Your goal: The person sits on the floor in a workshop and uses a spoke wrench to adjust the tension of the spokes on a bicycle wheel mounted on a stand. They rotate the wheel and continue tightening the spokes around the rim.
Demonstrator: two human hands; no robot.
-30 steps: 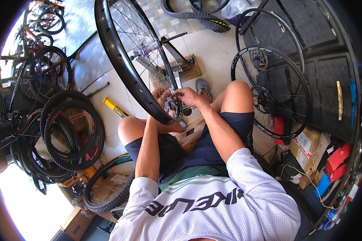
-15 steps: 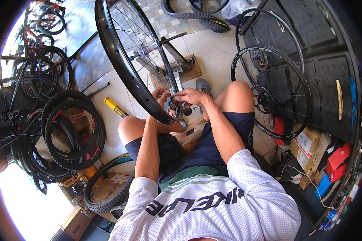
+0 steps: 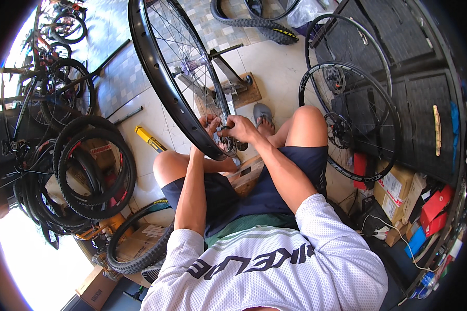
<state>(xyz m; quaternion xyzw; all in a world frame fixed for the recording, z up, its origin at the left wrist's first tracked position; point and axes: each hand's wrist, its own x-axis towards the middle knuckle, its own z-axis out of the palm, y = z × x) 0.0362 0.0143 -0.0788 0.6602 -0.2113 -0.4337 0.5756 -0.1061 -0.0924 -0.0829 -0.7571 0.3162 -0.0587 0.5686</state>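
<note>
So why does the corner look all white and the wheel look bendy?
In the head view, daylight blows the lower-left corner out to plain white; the fisheye lens bows the black rim and floor tiles toward the picture's dark round edge; both hands at the hub look fairly sharp.

Behind the bare hands, a white mesh jersey with short sleeves, a green-grey chest band and dark lettering; dark navy shorts; grey sandal

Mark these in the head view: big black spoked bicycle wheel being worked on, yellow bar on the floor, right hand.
Big black spoked bicycle wheel (image 3: 155, 72), head view, on the rim's left side.
Yellow bar (image 3: 150, 139), head view, mid-length.
Right hand (image 3: 241, 129), head view, back of hand.
</note>
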